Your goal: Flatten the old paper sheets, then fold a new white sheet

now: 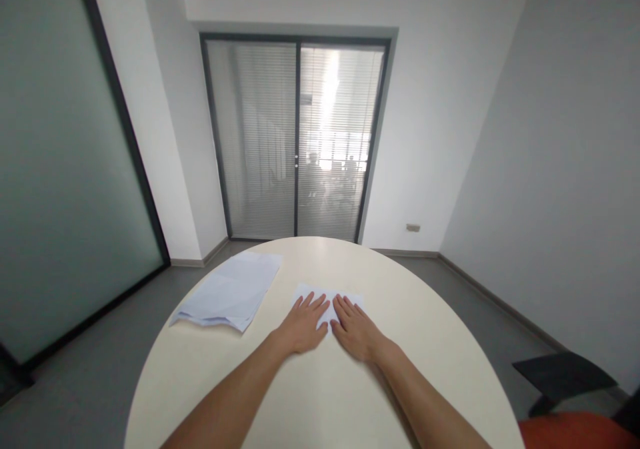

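Observation:
A small white sheet of paper [327,314] lies on the pale round table [320,396], mostly covered by my hands. My left hand [303,324] rests flat on its left part, with the fingers stretched out and somewhat spread. On the right part lies my right hand [356,330], also flat, its fingers straight and closer together. The two thumbs point toward each other with a narrow gap between them. Neither hand grips anything. Whether the paper is folded beneath my palms is hidden.
A stack of larger white sheets [235,288] lies at the table's left edge, its near corners curling. A chair with a black armrest [565,376] and red seat [580,430] stands at the lower right. Glass panels with blinds [295,136] are set in the far wall.

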Demonstrator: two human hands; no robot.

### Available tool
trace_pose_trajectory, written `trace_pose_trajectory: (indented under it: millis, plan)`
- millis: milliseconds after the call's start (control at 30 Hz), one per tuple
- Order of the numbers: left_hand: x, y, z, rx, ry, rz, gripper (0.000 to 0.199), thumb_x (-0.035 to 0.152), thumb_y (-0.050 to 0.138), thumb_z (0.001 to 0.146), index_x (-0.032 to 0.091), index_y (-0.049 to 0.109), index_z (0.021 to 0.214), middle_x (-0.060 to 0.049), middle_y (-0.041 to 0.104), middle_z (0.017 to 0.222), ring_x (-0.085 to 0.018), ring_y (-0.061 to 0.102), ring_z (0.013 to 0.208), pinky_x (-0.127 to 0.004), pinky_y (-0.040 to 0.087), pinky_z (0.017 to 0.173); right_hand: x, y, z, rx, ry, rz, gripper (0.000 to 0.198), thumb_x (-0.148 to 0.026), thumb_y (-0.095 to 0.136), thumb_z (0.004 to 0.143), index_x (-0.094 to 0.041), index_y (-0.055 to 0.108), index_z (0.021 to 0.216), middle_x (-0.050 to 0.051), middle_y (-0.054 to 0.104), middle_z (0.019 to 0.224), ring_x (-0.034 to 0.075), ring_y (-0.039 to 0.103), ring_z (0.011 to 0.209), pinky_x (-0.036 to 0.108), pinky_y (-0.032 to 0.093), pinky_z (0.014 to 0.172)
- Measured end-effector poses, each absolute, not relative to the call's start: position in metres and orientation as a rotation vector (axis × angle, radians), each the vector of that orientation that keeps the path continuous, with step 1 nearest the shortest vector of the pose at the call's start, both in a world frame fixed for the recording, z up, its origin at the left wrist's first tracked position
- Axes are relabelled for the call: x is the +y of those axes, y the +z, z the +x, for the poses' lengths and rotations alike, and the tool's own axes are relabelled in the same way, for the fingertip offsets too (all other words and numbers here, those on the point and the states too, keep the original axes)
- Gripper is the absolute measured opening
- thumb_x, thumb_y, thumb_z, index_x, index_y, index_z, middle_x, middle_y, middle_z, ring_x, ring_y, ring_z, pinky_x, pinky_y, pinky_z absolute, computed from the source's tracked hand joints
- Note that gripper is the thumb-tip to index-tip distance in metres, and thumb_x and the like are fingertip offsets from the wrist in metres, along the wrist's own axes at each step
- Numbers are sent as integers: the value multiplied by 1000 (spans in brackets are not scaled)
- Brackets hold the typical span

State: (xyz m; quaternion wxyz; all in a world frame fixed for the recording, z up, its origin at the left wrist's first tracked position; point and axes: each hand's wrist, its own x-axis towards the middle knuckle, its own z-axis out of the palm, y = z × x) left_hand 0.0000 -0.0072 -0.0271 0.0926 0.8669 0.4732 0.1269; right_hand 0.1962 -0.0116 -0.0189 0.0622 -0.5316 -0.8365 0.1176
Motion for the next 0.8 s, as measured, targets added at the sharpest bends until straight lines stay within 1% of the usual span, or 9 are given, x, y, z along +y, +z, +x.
trace_pose_trajectory:
  millis: [133,267,400,500,567,667,700,800]
  plan:
    - [-10,-24,0,1533,292,2537,62,53,31,99,24,34,154,-6,23,164,-33,17,152,-60,16,121,-13,-13,199,-2496,392,-1737,80,-56,23,99,-2,17,157,17,12,164,29,8,153,45,11,124]
    - [-11,-25,3,1745,265,2475,69,60,27,98,22,32,155,-8,23,164,-33,17,152,-61,12,121,-14,-11,200,-2466,414,-1793,87,-64,21,97,-1,15,157,17,9,165,31,6,153,45,9,124]
    - [-9,-30,5,1939,303,2415,71,58,28,97,15,36,154,-13,27,162,-35,20,151,-59,14,121,-16,-10,200,-2464,427,-1786,87,-64,24,97,-2,15,158,16,9,165,29,5,153,44,7,124]
    - [-9,-32,6,2067,381,2378,73,56,33,96,6,41,150,-20,32,159,-38,21,150,-58,15,121,-16,-10,201,-2465,429,-1756,86,-63,25,97,-3,16,158,15,9,165,29,5,153,44,7,123]
    - [-9,-30,5,1997,455,2469,69,51,36,97,6,42,148,-19,32,159,-35,20,151,-55,14,122,-15,-11,203,-2468,417,-1733,85,-62,26,97,-3,18,158,15,11,165,29,6,153,45,8,123]
    - [-9,-28,3,1666,528,2676,58,43,37,99,17,42,150,-10,32,161,-26,21,151,-48,14,124,-12,-11,205,-2475,375,-1708,82,-59,28,97,-3,20,157,16,14,165,30,9,153,45,10,123]
    - [-8,-27,2,1583,529,2696,55,42,36,100,19,42,150,-8,33,161,-25,23,151,-48,15,124,-11,-11,205,-2473,359,-1708,81,-57,30,97,-3,21,157,17,15,164,31,10,153,46,11,123]
    - [-7,-28,0,1482,474,2648,54,43,34,101,19,44,148,-10,36,159,-26,29,148,-47,23,122,-10,-10,206,-2450,303,-1745,77,-49,35,97,-1,24,156,19,19,163,32,14,152,47,12,123]
